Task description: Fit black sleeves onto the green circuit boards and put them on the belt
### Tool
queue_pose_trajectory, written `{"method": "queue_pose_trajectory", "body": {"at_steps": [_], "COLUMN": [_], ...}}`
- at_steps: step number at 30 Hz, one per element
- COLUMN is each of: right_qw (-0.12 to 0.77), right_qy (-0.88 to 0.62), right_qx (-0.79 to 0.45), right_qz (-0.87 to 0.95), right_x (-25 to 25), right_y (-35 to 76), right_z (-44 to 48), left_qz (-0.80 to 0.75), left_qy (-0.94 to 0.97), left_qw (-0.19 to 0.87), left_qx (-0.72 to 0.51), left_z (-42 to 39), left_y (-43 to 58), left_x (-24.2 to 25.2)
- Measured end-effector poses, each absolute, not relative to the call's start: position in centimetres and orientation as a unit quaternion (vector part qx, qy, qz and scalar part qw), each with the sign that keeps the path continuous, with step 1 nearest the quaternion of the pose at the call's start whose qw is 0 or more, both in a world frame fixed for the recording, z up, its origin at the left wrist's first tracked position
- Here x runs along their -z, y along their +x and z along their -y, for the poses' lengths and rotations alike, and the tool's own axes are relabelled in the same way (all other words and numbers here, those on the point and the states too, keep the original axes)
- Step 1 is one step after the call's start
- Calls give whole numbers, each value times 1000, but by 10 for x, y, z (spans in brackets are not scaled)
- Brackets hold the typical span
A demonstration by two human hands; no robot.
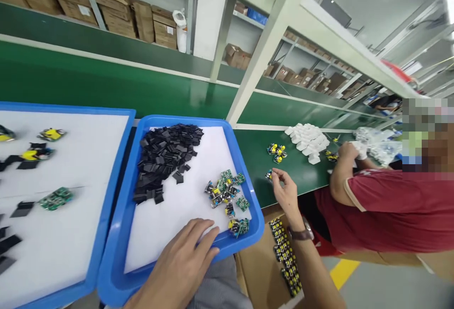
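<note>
My left hand (pixel 187 257) rests with fingers stretched over the near rim of a blue tray (pixel 244 172), holding nothing. Inside that tray lie a heap of black flat pieces (pixel 166 153) and a cluster of small green circuit boards (pixel 223 188) with yellow and black parts. Off to the right, my right hand (pixel 287 195) pinches a small circuit board (pixel 269 175) between thumb and fingertips, just above the green table. A few more assembled boards (pixel 277 152) sit beyond it on the table. A watch is on my right wrist.
A second blue tray (pixel 117 157) at left holds scattered boards and black pieces. Below my right arm stands a cardboard box (pixel 258 261) with rows of boards. White plastic parts (pixel 308 141) are piled farther right, where a co-worker in a red shirt (pixel 390 205) sits. A pale post (pixel 262 48) rises behind.
</note>
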State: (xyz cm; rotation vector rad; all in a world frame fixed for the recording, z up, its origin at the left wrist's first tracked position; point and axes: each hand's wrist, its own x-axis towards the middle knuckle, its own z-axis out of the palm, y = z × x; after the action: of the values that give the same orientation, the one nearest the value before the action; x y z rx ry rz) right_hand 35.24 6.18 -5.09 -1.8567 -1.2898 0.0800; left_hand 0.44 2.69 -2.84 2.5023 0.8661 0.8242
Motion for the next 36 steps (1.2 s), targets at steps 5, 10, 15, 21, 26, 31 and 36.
{"method": "queue_pose_trajectory", "body": {"at_steps": [5, 10, 15, 21, 26, 31, 36], "right_qw": [357, 353, 337, 147, 101, 105, 167], "right_qy": [-744, -707, -531, -324, -323, -328, -380], "right_qx": [44, 77, -30, -136, -121, -144, -181], "right_qz": [563, 608, 777, 925, 933, 928, 891], "right_x": [64, 44, 16, -5, 6, 10, -12], "right_y": [416, 407, 309, 192, 158, 153, 167], "right_z": [-103, -128, -132, -143, -165, -163, -134], "left_qz": [-288, -309, -312, -343, -410, -451, -479], "left_qy": [916, 928, 928, 913, 889, 856, 767], "left_qw": [148, 132, 158, 175, 158, 179, 313], "left_qx": [-236, -161, -129, -131, -127, -177, -291], "left_z": [-28, -23, -24, -17, -10, -16, -21], "left_y": [26, 61, 90, 56, -3, -29, -43], "left_x": [39, 35, 36, 15, 3, 9, 10]}}
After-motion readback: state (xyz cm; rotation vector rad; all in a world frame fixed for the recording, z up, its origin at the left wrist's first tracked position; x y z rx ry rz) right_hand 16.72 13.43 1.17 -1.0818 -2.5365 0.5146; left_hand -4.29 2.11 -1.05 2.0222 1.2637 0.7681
